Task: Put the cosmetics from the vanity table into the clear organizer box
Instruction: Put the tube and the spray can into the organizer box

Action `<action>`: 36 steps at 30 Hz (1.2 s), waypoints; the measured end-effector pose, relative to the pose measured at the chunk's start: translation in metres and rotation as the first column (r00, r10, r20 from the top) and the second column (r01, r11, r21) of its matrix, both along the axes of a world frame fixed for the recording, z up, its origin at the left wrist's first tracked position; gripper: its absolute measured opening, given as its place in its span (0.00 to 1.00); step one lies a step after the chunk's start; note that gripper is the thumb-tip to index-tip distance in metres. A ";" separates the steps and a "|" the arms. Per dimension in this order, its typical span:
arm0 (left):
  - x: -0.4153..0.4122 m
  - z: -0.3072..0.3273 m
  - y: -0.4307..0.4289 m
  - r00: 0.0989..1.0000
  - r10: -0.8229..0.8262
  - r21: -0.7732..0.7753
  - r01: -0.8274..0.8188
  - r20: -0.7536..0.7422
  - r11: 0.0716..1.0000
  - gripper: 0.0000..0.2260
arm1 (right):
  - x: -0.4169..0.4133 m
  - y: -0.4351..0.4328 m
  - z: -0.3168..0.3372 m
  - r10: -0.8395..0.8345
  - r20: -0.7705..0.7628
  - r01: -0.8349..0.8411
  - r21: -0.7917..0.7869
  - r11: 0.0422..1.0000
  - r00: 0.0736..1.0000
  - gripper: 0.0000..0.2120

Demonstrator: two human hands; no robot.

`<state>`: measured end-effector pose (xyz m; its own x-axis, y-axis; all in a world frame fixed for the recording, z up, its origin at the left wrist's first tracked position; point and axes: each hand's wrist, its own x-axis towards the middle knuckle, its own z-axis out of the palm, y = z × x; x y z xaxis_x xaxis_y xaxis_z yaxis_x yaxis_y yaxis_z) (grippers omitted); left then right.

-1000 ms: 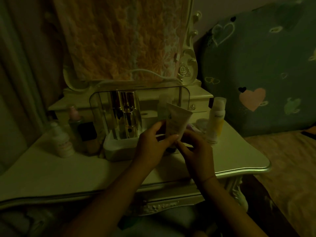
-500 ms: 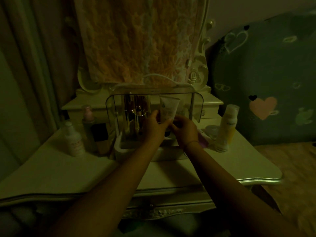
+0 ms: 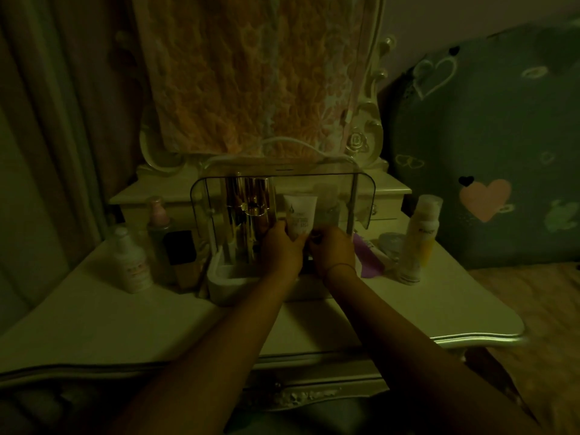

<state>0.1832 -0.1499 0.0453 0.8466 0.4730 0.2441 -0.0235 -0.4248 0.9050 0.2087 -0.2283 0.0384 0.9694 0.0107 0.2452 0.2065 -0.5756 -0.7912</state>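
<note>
Both arms stretched fwd, side by side, hands close together inside the open front of clear organizer box (image 3: pixel 364 199), which sits back-centre on vanity table (image 3: pixel 125 315). L hand (image 3: pixel 280 250) back-up, thumb and fingers clamped on lower part of white tube (image 3: pixel 300 216). Tube upright, mid-box, just right of gold bottles (image 3: pixel 251 211). R hand (image 3: pixel 333 252) just beside L, fingers curled at tube's bottom end. Grip or mere touch, can't tell: fingertips hidden behind knuckles. Tube's cap end covered by hands. Light v. dim, label print unreadable. Box floor behind hands not visible.
</note>
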 end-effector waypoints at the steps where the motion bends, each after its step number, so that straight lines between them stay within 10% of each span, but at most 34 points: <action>1: -0.001 -0.001 0.000 1.000 -0.001 -0.003 0.001 -0.010 1.000 0.17 | 0.000 0.000 0.000 0.001 0.005 -0.001 -0.005 1.000 1.000 0.10; 15: -0.001 -0.001 0.001 0.993 -0.018 0.044 0.023 -0.113 0.999 0.18 | -0.059 -0.057 -0.030 0.215 0.308 -0.122 -0.293 0.948 0.927 0.13; 36: 0.017 0.004 -0.005 0.969 0.141 0.162 -0.109 -0.203 0.981 0.15 | -0.045 -0.073 -0.032 0.311 0.193 -0.245 -0.302 0.921 0.931 0.11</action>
<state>0.2004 -0.1553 0.0491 0.8231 0.5501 0.1407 0.2237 -0.5419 0.8102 0.1634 -0.3018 0.0066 0.8329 0.3687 0.4126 0.5483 -0.6508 -0.5253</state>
